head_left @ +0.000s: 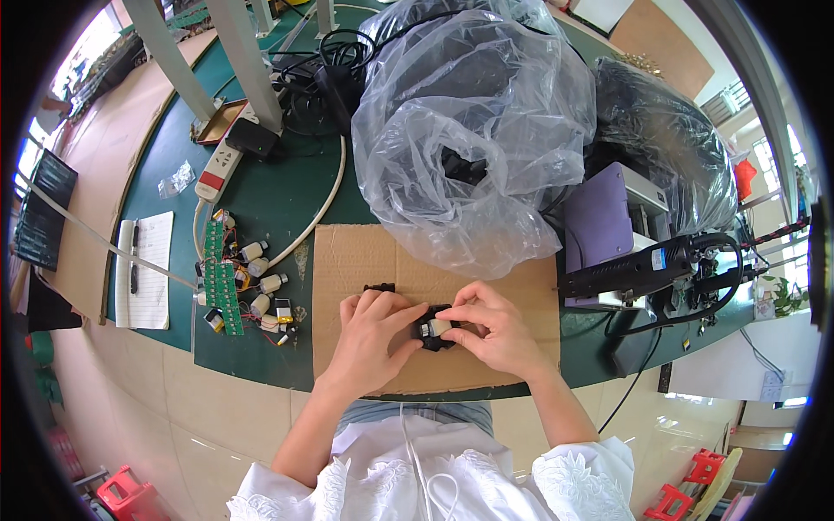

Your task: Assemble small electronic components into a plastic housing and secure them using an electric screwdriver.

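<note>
My right hand [497, 332] pinches a small cream-coloured cylinder with a metal end [435, 327], like a small motor, between thumb and fingertips. It sits in or against a small black plastic part [438, 345] on the cardboard sheet [512, 260]. From the other side, my left hand [372, 337] steadies this black part with thumb and forefinger. A second black piece [380, 287] shows just beyond the left knuckles, mostly hidden by the hand.
Left lie green circuit boards [223, 286] with several cream cylinders and wires, then a notepad [156, 278] with a pen. A power strip [217, 172] stands behind. Clear plastic bags [473, 113] fill the far middle. A purple-faced box [599, 221] and black handheld tool [630, 273] stand right.
</note>
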`<state>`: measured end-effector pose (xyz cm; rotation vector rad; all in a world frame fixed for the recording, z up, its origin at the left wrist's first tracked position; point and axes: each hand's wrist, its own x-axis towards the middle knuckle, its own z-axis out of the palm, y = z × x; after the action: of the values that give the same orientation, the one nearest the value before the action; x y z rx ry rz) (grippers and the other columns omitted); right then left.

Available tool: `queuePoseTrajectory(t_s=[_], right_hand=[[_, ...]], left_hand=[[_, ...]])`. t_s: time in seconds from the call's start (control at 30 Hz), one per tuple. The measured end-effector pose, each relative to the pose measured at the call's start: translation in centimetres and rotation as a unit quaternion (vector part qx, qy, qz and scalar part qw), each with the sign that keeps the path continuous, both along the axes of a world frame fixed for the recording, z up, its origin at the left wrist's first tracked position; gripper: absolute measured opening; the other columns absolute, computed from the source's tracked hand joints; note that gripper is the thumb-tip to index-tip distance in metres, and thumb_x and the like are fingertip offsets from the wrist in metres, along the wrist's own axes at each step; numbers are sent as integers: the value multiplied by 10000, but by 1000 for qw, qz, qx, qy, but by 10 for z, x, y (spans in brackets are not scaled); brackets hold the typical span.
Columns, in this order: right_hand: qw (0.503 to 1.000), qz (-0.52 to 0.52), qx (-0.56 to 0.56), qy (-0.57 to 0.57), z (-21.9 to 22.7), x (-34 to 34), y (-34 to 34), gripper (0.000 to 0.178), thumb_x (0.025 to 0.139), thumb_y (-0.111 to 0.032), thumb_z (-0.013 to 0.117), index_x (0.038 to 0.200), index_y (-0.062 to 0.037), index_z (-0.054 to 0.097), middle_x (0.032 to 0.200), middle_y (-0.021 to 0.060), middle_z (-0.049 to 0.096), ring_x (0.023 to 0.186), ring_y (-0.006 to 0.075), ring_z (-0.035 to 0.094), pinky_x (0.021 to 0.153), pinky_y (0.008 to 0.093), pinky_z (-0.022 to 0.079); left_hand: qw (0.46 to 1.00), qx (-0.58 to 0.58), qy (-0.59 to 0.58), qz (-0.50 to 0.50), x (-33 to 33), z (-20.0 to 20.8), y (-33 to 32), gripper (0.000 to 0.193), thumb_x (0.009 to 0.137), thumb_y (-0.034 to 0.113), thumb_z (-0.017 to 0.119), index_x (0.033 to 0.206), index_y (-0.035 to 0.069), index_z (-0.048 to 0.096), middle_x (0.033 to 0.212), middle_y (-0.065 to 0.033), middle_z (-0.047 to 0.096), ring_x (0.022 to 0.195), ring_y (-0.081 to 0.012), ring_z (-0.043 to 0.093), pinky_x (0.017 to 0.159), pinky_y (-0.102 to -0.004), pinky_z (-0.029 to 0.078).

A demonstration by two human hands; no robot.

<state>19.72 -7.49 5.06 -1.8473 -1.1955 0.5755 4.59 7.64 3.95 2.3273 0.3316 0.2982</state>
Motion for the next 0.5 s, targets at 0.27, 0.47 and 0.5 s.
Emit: queuePoseTrajectory(t_s=[0.27,0.47,0.5], right_hand=[[995,59,-66,-45,12,8,2,202,771,-95,724,971,-77,710,865,30,570,655,168,551,575,299,441],[976,120,-95,-156,25,7,5,139,821,-140,642,941,-71,642,872,57,550,761,271,604,667,381,486],[976,118,-82,-163,24,7,4,127,818,-134,641,928,-72,628,857,54,542,758,269,603,662,385,485]], left_hand=[[1000,8,1,-18,2,-1,3,445,698,147,758,1132,124,659,1002,-50,549,1025,-241,482,935,-424,289],[999,8,8,-31,4,1,6,432,709,151,753,1130,133,659,1005,-45,550,1037,-240,477,942,-429,286],[999,5,9,-36,5,2,7,429,712,152,751,1130,135,659,1006,-44,550,1039,-240,477,944,-430,286]])
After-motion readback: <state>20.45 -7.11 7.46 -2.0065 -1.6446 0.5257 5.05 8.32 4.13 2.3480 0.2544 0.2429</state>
